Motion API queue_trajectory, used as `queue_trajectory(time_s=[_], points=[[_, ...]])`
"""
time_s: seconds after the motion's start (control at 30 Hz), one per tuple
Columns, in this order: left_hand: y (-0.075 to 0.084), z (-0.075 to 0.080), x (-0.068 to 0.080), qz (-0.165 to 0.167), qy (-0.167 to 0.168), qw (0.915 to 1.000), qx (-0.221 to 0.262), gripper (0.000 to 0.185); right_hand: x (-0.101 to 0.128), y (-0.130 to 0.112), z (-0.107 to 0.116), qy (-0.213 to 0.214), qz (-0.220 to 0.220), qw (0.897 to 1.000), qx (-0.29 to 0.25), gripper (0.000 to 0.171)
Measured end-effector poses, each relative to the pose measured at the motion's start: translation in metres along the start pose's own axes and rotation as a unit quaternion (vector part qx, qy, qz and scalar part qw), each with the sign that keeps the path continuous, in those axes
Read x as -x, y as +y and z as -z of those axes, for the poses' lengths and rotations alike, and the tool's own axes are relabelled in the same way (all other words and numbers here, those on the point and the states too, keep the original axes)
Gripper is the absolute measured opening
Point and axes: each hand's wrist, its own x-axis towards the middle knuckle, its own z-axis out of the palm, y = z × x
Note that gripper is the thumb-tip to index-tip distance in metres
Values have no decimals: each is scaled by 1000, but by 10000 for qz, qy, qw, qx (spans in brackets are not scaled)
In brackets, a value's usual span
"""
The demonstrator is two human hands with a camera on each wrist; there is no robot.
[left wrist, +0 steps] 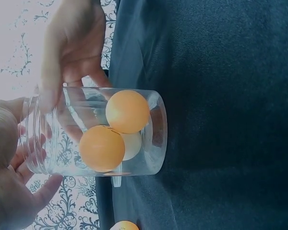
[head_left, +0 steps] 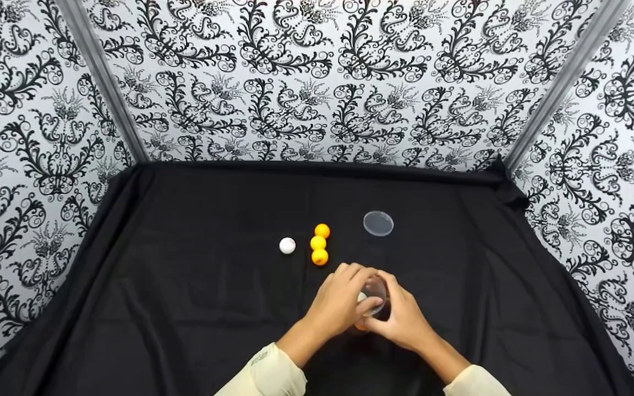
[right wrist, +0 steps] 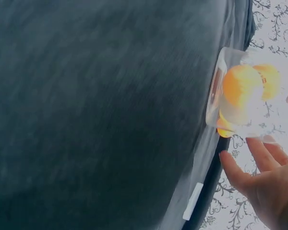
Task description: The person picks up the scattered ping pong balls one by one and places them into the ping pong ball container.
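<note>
Our left hand (head_left: 334,301) and our right hand (head_left: 406,318) both hold a clear, round, plastic-looking jar (left wrist: 153,155), above the black cloth-covered counter (head_left: 212,275). Inside sit two smooth orange balls (left wrist: 102,149) and one white ball (left wrist: 133,146). Past our hands, three round orange balls (head_left: 318,242) make a row, between a lone white ball (head_left: 287,246) and a flat, clear, round lid (head_left: 378,223).
</note>
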Motion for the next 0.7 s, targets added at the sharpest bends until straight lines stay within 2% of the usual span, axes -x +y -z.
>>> queue_trajectory(time_s=[0.23,0.3,0.4,0.5,0.6,0.67,0.7], points=[[0,3,-1,119,-129,9996,224,49,-3,0,-6,-252,-718,9961,-435,89],[-1,4,-1,80,-45,9994,335,50,-3,0,-7,-333,-818,9943,-593,89],[-5,3,-2,24,371,9969,696,44,-2,0,-9,-323,-894,9933,-664,89],[-14,0,-6,36,1044,9857,1320,30,-1,1,-11,-238,-937,9930,-675,90],[-27,-5,-13,285,1646,9695,1795,20,0,1,-12,-219,-1014,9907,-882,92],[-37,-7,-17,574,1841,9641,1825,17,1,1,-12,-248,-1054,9888,-1026,93],[-42,-8,-19,735,1862,9645,1724,17,1,1,-12,-253,-1070,9884,-1052,94]])
